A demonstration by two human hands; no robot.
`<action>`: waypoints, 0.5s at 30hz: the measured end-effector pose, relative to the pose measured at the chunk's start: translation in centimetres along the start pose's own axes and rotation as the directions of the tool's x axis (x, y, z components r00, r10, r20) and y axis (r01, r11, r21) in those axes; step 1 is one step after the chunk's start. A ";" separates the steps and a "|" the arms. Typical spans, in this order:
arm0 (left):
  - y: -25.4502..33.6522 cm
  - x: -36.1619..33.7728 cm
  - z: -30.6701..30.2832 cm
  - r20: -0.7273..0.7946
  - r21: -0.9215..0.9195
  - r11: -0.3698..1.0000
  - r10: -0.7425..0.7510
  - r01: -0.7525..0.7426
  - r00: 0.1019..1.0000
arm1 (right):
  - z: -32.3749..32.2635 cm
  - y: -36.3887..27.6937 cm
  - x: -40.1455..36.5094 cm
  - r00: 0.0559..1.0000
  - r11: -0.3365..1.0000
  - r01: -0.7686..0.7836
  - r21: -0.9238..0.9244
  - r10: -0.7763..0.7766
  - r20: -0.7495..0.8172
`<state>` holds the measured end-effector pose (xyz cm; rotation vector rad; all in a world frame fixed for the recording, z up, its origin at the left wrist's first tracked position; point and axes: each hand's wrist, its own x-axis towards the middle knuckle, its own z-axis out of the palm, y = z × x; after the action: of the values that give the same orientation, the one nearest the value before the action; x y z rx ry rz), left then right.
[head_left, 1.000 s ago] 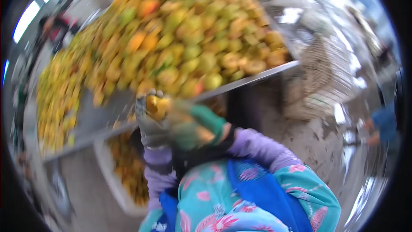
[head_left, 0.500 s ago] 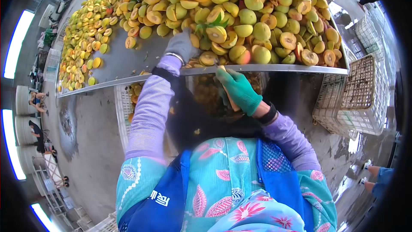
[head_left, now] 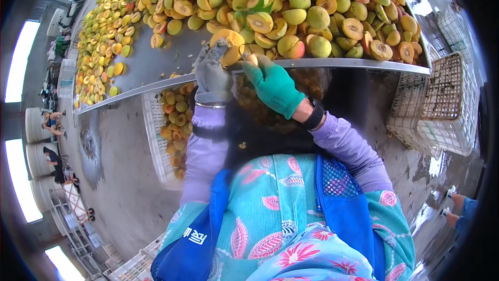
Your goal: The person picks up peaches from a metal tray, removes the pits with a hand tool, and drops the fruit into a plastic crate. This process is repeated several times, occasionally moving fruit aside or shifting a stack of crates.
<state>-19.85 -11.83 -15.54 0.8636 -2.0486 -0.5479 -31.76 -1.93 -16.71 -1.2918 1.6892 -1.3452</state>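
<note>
A large heap of halved yellow-green fruit (head_left: 318, 17) lies on a metal table (head_left: 150, 68). At the table's front edge my left hand (head_left: 213, 73), in a grey glove, is closed on a yellow-orange fruit half (head_left: 227, 47), cut face up. Close to its right, my right hand (head_left: 273, 84), in a green glove, is closed around a thin tool whose handle is mostly hidden by the fingers. The tool's tip is at the right side of that fruit half. Green leaves (head_left: 255, 9) rest on the heap just behind.
Below the table's edge, a white crate (head_left: 155, 143) holds more fruit halves. White plastic crates (head_left: 452, 109) stand to the right. Another person's legs (head_left: 456, 208) show at the far right. More people are at the far left, and a person's gloved hand is at the top left.
My left hand has drawn back from the heap and now holds a fruit half. My right hand has moved up and left towards it, and its tool meets the fruit.
</note>
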 end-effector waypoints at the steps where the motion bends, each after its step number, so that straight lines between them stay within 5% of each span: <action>1: 1.1 -0.1 0.1 0.022 -0.158 0.976 -0.150 0.151 0.988 | -0.2 -0.2 -0.3 1.000 1.000 0.002 -0.021 -0.002 -0.011; 3: 2.1 -0.2 -0.2 0.031 -0.148 0.975 -0.164 0.167 0.986 | -0.5 -1.0 -0.7 0.999 0.997 0.017 -0.076 -0.019 -0.027; 5: 2.2 -0.7 -0.6 0.030 0.183 0.978 0.097 -0.101 0.995 | -0.9 -1.9 -1.0 0.999 0.989 0.035 -0.143 -0.040 -0.034; 8: 1.5 -0.5 -0.1 -0.021 0.021 0.998 0.060 -0.060 0.998 | -1.7 -2.1 -0.8 0.998 0.969 0.035 -0.246 -0.020 0.063; 15: 2.1 -0.8 0.1 -0.030 0.146 0.978 0.157 -0.151 0.987 | -1.9 -3.5 -1.2 0.999 0.965 -0.017 -0.260 0.029 0.044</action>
<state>-20.39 -9.79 -14.71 0.7840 -2.1149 -0.2981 -31.98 -0.21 -12.98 -1.4315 1.8886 -1.0965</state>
